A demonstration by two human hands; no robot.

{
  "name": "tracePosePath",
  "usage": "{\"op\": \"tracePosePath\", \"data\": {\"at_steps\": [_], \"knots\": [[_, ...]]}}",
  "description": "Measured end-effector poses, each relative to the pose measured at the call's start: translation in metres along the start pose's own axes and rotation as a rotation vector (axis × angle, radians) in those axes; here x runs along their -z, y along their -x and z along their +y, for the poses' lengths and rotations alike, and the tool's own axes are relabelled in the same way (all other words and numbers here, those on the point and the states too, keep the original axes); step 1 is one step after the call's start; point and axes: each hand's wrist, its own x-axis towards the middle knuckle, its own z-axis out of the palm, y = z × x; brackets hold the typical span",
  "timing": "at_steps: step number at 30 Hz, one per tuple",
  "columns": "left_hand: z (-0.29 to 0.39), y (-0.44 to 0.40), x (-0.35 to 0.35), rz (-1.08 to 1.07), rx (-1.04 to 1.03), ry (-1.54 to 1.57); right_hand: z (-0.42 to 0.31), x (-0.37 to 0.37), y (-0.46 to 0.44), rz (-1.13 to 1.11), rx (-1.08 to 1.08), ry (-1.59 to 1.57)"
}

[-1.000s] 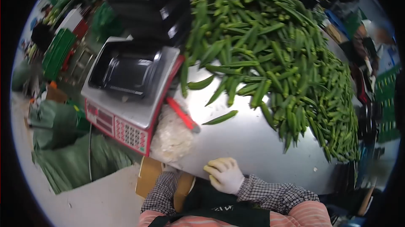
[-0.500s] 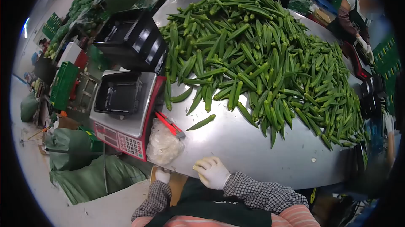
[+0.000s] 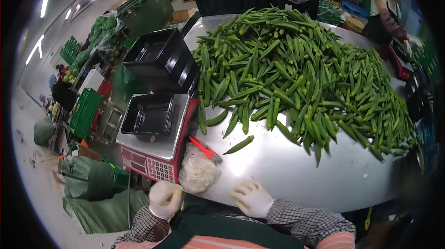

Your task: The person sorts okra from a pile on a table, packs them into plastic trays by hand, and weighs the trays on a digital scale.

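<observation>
Resting the white-gloved right hand at the near edge of the smooth metal worktop, grip loosely bent and parted, pinching nothing visible; likely steadying. Holding the white-gloved left hand just beside the red-and-silver digital scale, curled; cannot tell if closed at the fingertips. Setting the shallow black plastic tray upright on the scale, probably for a level base, near the stacked black plastic trays, likely nested to save room. Placing the slim red tool against the clear plastic bag, likely for easy reach. Heaping green okra pods across the worktop, pointing many ways. Showing one loose okra pod nearer the hands: lying flat, long axis diagonal, tapered tip toward near left, capped end toward far right.
</observation>
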Motion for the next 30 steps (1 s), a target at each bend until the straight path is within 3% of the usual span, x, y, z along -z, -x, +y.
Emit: {"op": "tracePosePath", "data": {"at_steps": [6,9,11,12,14,16,20,30], "knots": [[-0.109,0.008,0.081,0.392,0.040,-0.008,-0.010,0.003,-0.005,0.044,-0.020,0.080],[-0.169,0.015,0.130,0.430,0.272,0.009,-0.011,0.033,-0.045,-0.103,-0.194,-0.194],[-0.217,0.015,0.158,0.497,0.281,0.009,-0.002,0.059,-0.101,0.231,-0.015,0.115],[-0.240,0.016,0.167,0.529,0.289,0.031,0.010,0.067,-0.133,0.143,-0.107,0.170],[-0.276,0.013,0.169,0.580,0.295,0.123,0.040,0.067,-0.207,0.165,0.127,0.404],[-0.300,0.010,0.166,0.539,0.337,0.138,0.074,0.054,-0.275,0.063,0.174,0.592],[-0.336,0.011,0.168,0.454,0.400,0.102,0.124,0.029,-0.360,-0.146,0.051,0.755],[-0.404,0.014,0.155,0.454,0.474,0.168,0.143,0.042,-0.377,-0.296,-0.166,0.895]]}}
